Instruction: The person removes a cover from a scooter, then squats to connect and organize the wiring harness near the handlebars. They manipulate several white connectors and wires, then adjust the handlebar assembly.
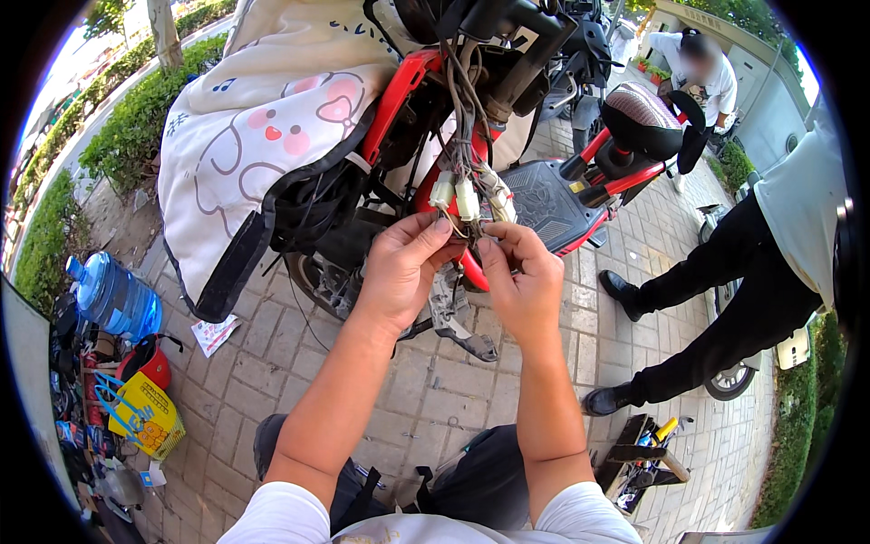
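A red electric scooter (pixel 400 100) stands in front of me with its front panel off. From its steering column hangs a bundle of grey wires (pixel 460 140), which ends in whitish plastic plug connectors (pixel 467 200). Just below these connectors, my left hand (pixel 405 263) pinches thin wires between thumb and forefinger. Close beside it, my right hand (pixel 523 272) is closed with thumb and forefinger on wires of the same bundle. The fingertips hide the exact spot each one grips. A bare metal bracket (pixel 453 313) shows beneath my hands.
A cream quilted wind cover (pixel 263 127) drapes over the scooter's left side. At left are a blue water jug (pixel 118 295), a yellow basket (pixel 149 415) and a red helmet (pixel 149 361). A tool box (pixel 634 462) sits lower right. One person (pixel 743 272) stands at right; another (pixel 716 86) bends farther back.
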